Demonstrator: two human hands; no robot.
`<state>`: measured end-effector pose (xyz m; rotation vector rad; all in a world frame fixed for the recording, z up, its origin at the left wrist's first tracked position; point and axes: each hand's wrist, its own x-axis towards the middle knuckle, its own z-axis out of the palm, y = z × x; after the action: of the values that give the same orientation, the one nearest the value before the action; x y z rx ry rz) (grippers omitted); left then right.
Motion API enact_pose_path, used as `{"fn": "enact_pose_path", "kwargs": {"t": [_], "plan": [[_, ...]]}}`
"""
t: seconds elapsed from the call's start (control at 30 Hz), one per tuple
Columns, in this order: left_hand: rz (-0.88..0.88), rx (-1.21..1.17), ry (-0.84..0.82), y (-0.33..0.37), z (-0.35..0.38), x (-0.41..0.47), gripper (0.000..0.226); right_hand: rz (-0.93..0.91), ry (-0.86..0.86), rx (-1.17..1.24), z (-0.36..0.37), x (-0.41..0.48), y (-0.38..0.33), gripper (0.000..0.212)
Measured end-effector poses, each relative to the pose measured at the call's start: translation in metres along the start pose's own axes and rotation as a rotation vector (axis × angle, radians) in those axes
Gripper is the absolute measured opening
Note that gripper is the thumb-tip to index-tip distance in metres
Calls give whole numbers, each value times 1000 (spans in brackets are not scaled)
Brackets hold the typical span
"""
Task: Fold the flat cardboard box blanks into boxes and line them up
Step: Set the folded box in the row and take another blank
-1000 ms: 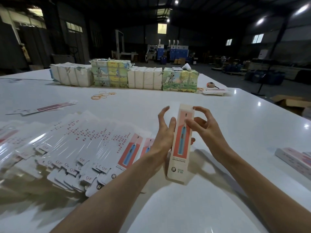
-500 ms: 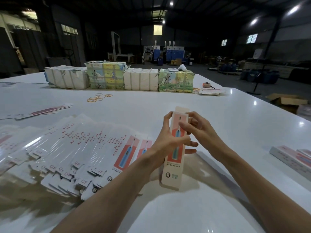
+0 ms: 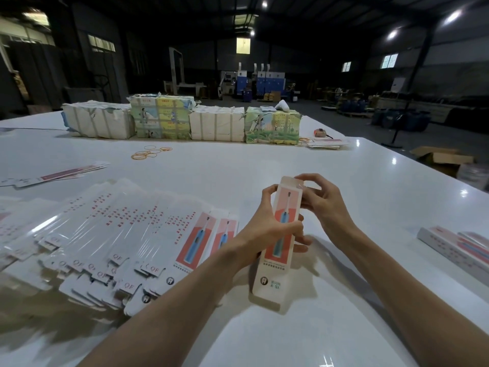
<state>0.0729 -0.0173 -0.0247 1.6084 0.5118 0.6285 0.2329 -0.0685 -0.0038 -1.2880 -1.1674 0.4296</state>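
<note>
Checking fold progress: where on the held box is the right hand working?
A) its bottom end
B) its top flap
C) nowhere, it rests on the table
B: the right hand pinches the top flap of the box, while the left hand grips its middle.

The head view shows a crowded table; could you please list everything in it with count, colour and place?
box: one, white and pink with blue toothbrush print, held above table centre.
flat blanks: fanned pile, uncountable, white with red print, table left.
loose blanks: a few, white and pink, far left.
folded boxes: at least two, white and pink, table's right edge.
bundles: four, two white, two green-yellow, far side.
rubber bands: several, orange, before the bundles.
carton: one, brown, floor at right.
table: one, white.
left hand: grips the box's middle.
right hand: fingers curled at the box's top flap.
</note>
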Motion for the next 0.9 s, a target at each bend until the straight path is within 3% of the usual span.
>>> {"fn": "enact_pose_path", "kwargs": {"t": [0.13,0.3,0.6,0.9], "plan": [[-11,58,31,0,1,1,87,-77,-13,-29,2,-1,-4,14],[-7,59,19,0,0,2,87,44,-70,197,-3,0,-14,18],[100,86,-42,2,-4,-6,95,192,-17,289,-7,4,-15,16],[113,111,-14,3,-4,-6,106,192,-53,272,-13,7,-18,18]]}}
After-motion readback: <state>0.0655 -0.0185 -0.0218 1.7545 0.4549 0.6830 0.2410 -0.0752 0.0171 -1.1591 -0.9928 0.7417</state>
